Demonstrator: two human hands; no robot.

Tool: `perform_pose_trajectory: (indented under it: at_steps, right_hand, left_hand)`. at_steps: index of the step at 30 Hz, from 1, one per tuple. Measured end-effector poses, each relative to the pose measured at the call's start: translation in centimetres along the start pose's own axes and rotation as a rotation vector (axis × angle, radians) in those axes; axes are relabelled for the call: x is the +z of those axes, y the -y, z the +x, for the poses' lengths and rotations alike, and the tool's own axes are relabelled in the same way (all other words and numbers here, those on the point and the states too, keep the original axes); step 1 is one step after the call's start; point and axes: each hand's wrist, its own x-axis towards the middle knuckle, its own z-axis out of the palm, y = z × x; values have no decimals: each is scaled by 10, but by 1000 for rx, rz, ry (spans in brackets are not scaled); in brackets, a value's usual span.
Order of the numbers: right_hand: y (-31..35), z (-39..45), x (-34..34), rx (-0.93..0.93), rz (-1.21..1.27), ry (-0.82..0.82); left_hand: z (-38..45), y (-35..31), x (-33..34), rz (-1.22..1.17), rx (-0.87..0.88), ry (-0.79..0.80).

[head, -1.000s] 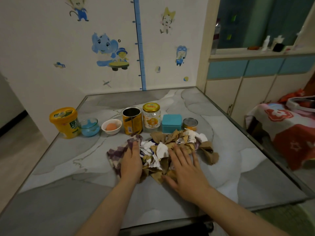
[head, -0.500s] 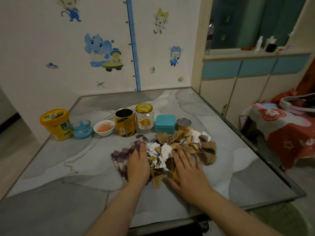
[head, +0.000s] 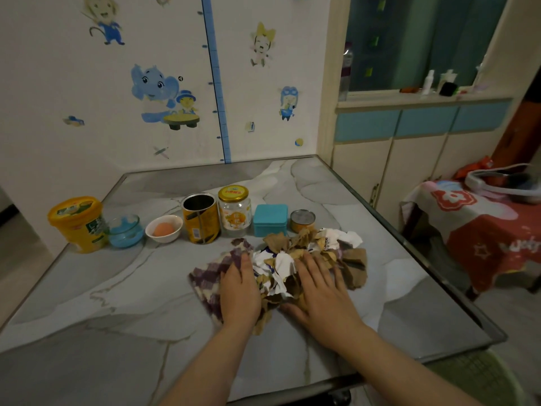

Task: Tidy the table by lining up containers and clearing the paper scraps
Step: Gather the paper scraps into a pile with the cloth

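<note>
A heap of brown and white paper scraps (head: 310,253) lies in the middle of the marble table (head: 117,288). My left hand (head: 238,288) presses flat on a purple checked cloth (head: 210,276) at the heap's left edge. My right hand (head: 320,291) lies flat with spread fingers on the scraps. Behind the heap stands a row of containers: yellow tub (head: 77,222), blue glass bowl (head: 126,231), white bowl with an egg (head: 164,228), open yellow can (head: 200,216), glass jar with gold lid (head: 234,209), teal tin (head: 270,219), small can (head: 303,220).
The wall with cartoon stickers backs the table. To the right stand cabinets (head: 409,159) and a low table with a red cloth (head: 483,230). A green basket (head: 480,379) sits below the table's near right corner.
Both hands have slid a little toward me with the cloth and scraps, drawing the heap away from the row of containers. The camera has shifted slightly.
</note>
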Motion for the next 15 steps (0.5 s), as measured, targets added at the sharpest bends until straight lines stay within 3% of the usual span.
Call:
perform_pose_trajectory:
  at_steps: [7, 15]
  right_hand:
    - [-22, 15, -5, 73, -5, 61]
    - [-25, 22, -14, 80, 6, 79]
  left_hand:
    - [-5, -12, 10, -101, -138, 71]
    - [15, -9, -16, -382, -245, 23]
